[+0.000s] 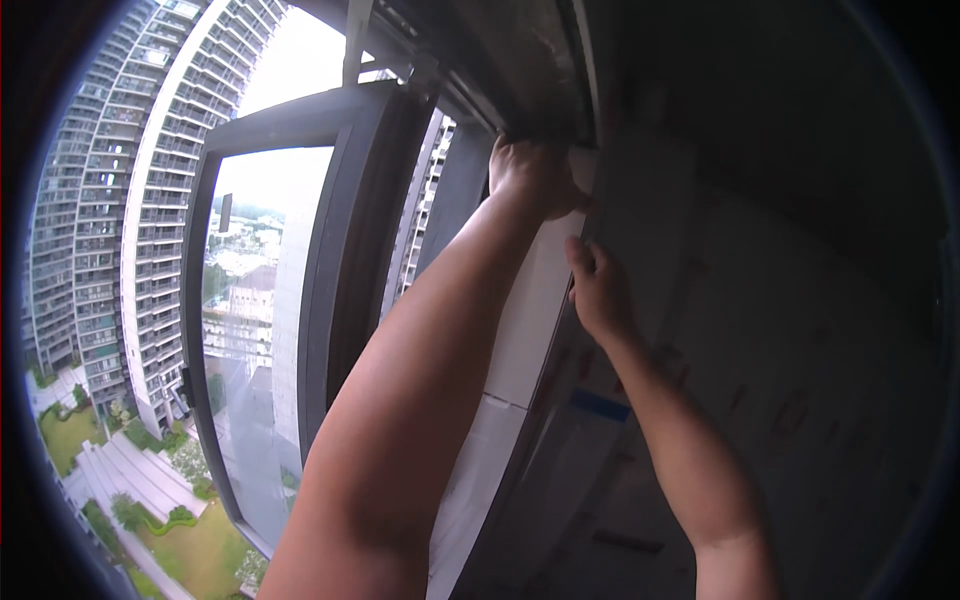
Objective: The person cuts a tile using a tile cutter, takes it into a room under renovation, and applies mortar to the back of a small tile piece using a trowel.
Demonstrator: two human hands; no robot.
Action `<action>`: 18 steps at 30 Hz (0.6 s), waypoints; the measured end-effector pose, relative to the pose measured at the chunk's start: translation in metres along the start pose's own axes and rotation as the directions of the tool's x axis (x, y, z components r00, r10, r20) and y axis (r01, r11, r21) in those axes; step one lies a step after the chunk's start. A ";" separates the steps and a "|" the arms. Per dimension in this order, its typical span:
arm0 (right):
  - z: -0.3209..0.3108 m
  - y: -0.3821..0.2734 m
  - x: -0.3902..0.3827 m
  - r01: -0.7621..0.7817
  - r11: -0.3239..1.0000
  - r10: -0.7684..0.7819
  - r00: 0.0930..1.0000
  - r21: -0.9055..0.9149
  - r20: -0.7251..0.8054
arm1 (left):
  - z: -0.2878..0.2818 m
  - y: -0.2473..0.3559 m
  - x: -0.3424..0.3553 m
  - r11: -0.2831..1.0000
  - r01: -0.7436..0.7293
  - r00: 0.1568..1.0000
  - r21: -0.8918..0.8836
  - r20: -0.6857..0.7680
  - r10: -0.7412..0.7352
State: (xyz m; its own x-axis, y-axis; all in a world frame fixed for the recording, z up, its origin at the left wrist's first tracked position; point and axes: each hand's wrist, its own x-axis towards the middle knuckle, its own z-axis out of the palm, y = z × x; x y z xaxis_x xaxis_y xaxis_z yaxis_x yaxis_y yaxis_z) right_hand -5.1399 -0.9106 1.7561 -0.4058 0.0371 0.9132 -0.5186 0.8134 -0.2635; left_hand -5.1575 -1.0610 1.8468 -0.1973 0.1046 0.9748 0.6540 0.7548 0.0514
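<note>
My left hand (536, 178) reaches high up and presses on the top of a white panel (527, 335), likely tile, lining the side of the window opening. Its thumb is stretched out to the right over the panel's edge, and the other fingertips are partly hidden at the top. Lower down and to the right is my right hand (603, 297), thumb and fingers a little apart, at the panel's right edge. Some of its fingers are hidden from view. A thin joint crosses the white surface below, with another white piece (478, 455) under it.
On the left an opened grey-framed window sash (318, 290) swings outward, high above gardens (200, 545) and tower blocks (165, 200). A dark frame (500, 55) runs overhead. To the right lies a dim wall (780, 330) with reddish marks and a blue strip (600, 404).
</note>
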 end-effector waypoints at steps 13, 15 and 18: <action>-0.003 -0.004 0.000 -0.043 0.995 0.039 0.998 0.086 0.039 | -0.001 0.002 0.004 0.997 0.005 0.998 -0.076 0.068 0.000; -0.002 -0.003 0.001 -0.075 0.994 0.071 0.996 0.081 0.057 | 0.001 0.001 -0.001 0.994 -0.023 1.000 -0.110 -0.005 0.023; 0.002 -0.007 0.001 -0.042 0.997 0.039 0.998 0.057 0.050 | -0.003 -0.003 -0.001 0.998 -0.034 0.999 -0.053 -0.015 0.034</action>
State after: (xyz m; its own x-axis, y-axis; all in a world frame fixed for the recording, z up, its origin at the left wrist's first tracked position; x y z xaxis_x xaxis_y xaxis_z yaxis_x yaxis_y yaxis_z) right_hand -5.1378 -0.9171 1.7584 -0.4628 0.0395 0.8856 -0.5434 0.7767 -0.3186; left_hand -5.1569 -1.0656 1.8461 -0.1645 0.1203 0.9790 0.6980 0.7155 0.0294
